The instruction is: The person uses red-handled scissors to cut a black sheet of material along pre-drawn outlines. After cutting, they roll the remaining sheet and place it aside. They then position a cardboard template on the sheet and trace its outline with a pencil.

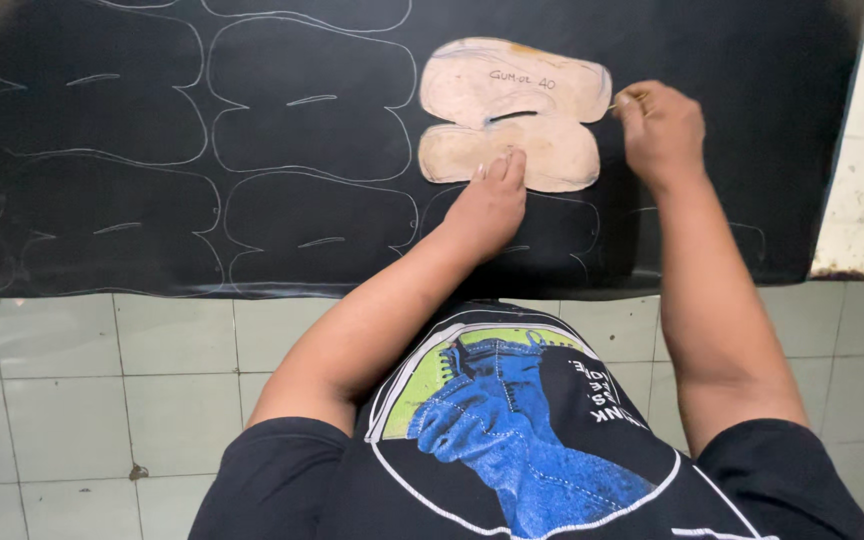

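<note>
on the black sheet [732, 60], left hand [487, 205] presses flat (fingers open) on tan pattern [512, 110]; right hand [662, 125] pinches thin marker [624, 100] at its right edge.

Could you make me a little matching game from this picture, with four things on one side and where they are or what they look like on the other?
1. left hand
2. right hand
3. black sheet
4. floor tiles

a. pale, square, below the sheet
b. presses flat on the tan template
c. covered in white traced outlines
d. holds a thin marking tool at the template's edge

Pairs: 1-b, 2-d, 3-c, 4-a
</note>
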